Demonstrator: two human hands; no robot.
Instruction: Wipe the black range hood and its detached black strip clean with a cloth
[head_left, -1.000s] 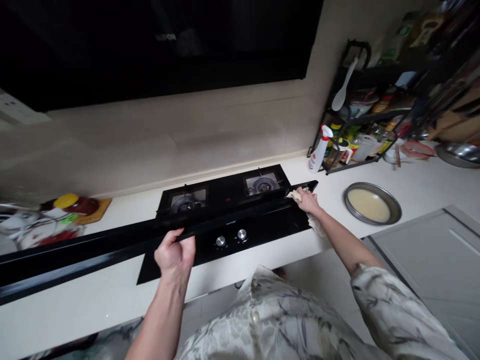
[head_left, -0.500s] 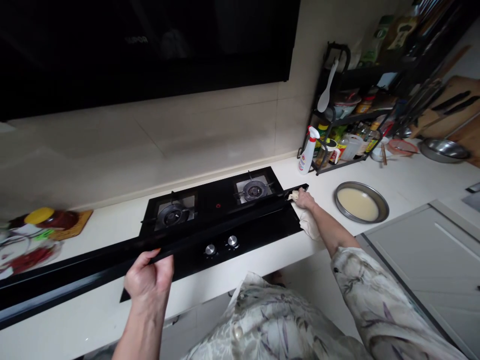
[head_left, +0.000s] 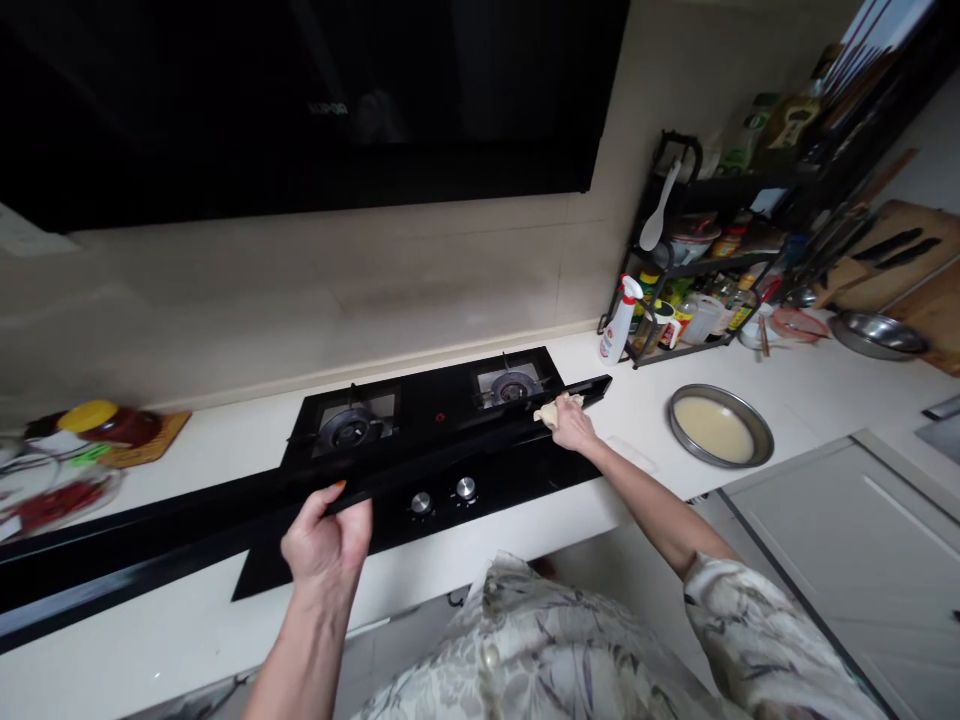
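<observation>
A long black panel [head_left: 187,535] slants across the gas stove [head_left: 439,385], raised above its glass top. My left hand [head_left: 328,535] is closed around the panel's lower edge, left of the two silver knobs [head_left: 466,489]. Near the panel's right end, my right hand [head_left: 576,428] presses a crumpled pale cloth [head_left: 550,411] against it. Some of the cloth is covered by my fingers. Behind the panel, both burners [head_left: 513,386] show, with parts of the stove hidden by it.
Right of the stove stands a round metal pan [head_left: 716,428] of pale liquid. A spray bottle [head_left: 619,322] stands beside a black rack [head_left: 679,355] of seasonings. At the left is a yellow-lidded jar [head_left: 112,424]. The black range hood [head_left: 375,170] hangs above.
My right hand and the cloth have slid left along the panel, away from its right tip. The cloth no longer hangs down and is bunched up. The left hand keeps its hold; the view has shifted slightly.
</observation>
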